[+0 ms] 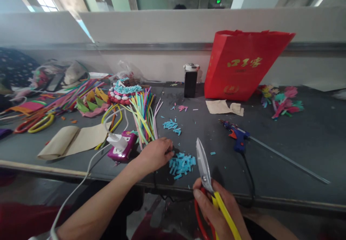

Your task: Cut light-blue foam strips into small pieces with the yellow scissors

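Red-and-yellow-handled steel scissors (203, 163) sit in the right hand (207, 207), its fingers wrapped round the grips, blades apparently together. Ahead and leftward of those, the left hand (155, 153) curls; whether it pinches anything, I cannot tell. Just beside its fingertips lie flat, papery light-blue snippets (182, 165); a careless sweep could scatter them. Beyond fan slim, multicoloured, straw-like strips (143, 113).

Gold characters 口子窖 (244, 62) stand on the red bag (266, 54), above a small unreadable emblem (231, 88).
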The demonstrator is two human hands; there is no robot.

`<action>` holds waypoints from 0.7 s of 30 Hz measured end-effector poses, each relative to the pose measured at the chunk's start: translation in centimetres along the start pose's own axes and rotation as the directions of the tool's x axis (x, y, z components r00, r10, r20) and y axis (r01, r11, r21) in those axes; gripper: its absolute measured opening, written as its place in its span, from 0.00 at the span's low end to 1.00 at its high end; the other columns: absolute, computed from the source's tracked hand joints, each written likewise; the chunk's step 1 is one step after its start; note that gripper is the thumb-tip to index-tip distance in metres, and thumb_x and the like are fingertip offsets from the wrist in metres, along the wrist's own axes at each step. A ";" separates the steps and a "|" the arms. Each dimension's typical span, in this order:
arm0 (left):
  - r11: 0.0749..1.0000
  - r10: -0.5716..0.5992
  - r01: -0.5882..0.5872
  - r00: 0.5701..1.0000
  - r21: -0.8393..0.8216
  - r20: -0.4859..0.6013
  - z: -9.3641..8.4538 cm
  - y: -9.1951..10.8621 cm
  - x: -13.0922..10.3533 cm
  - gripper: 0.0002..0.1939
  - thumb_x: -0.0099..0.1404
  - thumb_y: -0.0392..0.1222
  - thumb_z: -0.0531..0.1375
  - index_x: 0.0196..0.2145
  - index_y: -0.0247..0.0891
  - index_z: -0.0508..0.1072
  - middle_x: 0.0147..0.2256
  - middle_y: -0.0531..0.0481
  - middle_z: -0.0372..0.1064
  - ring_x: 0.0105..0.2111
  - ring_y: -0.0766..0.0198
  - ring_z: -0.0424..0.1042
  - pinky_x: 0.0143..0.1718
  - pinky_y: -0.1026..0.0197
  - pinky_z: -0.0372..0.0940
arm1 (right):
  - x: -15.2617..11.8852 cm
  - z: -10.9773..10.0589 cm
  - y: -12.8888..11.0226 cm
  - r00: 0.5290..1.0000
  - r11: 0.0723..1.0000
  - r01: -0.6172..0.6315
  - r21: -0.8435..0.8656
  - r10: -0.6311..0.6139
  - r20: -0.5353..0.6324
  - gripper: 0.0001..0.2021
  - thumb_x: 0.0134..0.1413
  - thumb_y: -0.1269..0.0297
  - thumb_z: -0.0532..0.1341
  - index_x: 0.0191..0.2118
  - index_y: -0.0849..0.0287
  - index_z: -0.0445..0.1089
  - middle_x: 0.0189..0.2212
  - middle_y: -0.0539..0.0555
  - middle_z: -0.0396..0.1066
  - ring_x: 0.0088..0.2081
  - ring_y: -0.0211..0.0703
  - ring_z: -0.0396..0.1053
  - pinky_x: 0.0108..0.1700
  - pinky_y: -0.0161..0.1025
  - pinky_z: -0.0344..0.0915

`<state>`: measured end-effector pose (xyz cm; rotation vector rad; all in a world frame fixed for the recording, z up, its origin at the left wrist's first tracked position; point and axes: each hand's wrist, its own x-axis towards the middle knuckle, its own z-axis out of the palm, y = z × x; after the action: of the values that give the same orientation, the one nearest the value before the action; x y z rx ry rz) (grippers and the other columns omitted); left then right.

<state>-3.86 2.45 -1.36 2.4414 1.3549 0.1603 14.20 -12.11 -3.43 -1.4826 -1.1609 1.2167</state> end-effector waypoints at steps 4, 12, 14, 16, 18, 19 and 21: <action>0.998 0.005 -0.006 1.000 0.067 0.022 -0.1 0.3 -0.1 0.04 0.58 0.33 0.57 0.29 0.38 0.70 0.28 0.50 0.67 0.27 0.61 0.67 0.28 0.62 0.56 | 0.0 0.3 -0.1 1.000 1.000 0.016 -0.027 -0.016 0.002 0.18 0.54 0.45 0.59 0.31 0.57 0.69 0.15 0.42 0.50 0.17 0.31 0.50 0.19 0.30 0.48; 0.997 -0.019 0.017 1.000 -0.074 -0.022 -0.1 0.5 0.5 0.05 0.55 0.32 0.57 0.25 0.38 0.70 0.24 0.52 0.67 0.24 0.65 0.65 0.26 0.64 0.54 | 0.1 0.6 0.5 0.999 0.997 0.040 -0.071 -0.042 -0.024 0.17 0.53 0.47 0.60 0.31 0.58 0.70 0.18 0.44 0.54 0.20 0.32 0.52 0.22 0.29 0.52; 0.991 0.000 -0.004 1.000 -0.136 -0.030 -0.1 0.3 0.5 0.04 0.55 0.32 0.56 0.25 0.37 0.70 0.24 0.53 0.67 0.24 0.66 0.65 0.26 0.65 0.54 | 0.1 0.6 0.7 0.998 0.993 0.061 -0.105 -0.063 -0.015 0.17 0.54 0.47 0.58 0.31 0.58 0.70 0.18 0.45 0.57 0.20 0.32 0.55 0.23 0.29 0.54; 0.981 0.020 -0.026 0.999 -0.194 -0.032 -0.1 0.1 0.4 0.03 0.56 0.33 0.57 0.27 0.37 0.70 0.24 0.54 0.67 0.24 0.66 0.65 0.27 0.65 0.55 | 0.0 0.6 0.9 0.997 0.989 0.069 -0.130 -0.071 -0.007 0.16 0.55 0.48 0.57 0.32 0.57 0.70 0.19 0.45 0.60 0.21 0.33 0.57 0.23 0.29 0.56; 0.968 0.037 -0.042 0.999 -0.249 -0.024 0.0 -0.2 0.4 0.03 0.56 0.33 0.57 0.29 0.37 0.70 0.25 0.54 0.67 0.25 0.67 0.65 0.27 0.65 0.55 | 0.0 0.6 1.1 0.997 0.987 0.076 -0.145 -0.076 0.007 0.16 0.55 0.48 0.57 0.32 0.57 0.70 0.19 0.45 0.61 0.20 0.33 0.58 0.23 0.29 0.57; 0.961 0.043 -0.047 0.999 -0.274 -0.020 0.0 -0.4 0.4 0.03 0.57 0.33 0.58 0.31 0.37 0.71 0.25 0.54 0.67 0.25 0.67 0.65 0.28 0.65 0.56 | 0.0 0.6 1.2 0.996 0.985 0.087 -0.151 -0.086 0.015 0.16 0.55 0.48 0.56 0.32 0.57 0.70 0.19 0.45 0.62 0.20 0.33 0.58 0.23 0.29 0.57; 0.944 0.048 -0.050 0.999 -0.325 -0.014 0.1 -0.6 0.4 0.05 0.57 0.34 0.59 0.34 0.37 0.72 0.26 0.54 0.68 0.27 0.66 0.66 0.29 0.65 0.57 | 0.1 0.6 1.4 0.993 0.979 0.120 -0.167 -0.119 0.017 0.16 0.56 0.49 0.56 0.32 0.57 0.70 0.19 0.45 0.63 0.21 0.34 0.59 0.24 0.29 0.58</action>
<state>-4.15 3.06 -1.67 2.1977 1.1638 0.3729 13.77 -12.28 -4.89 -1.5092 -1.3654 1.0642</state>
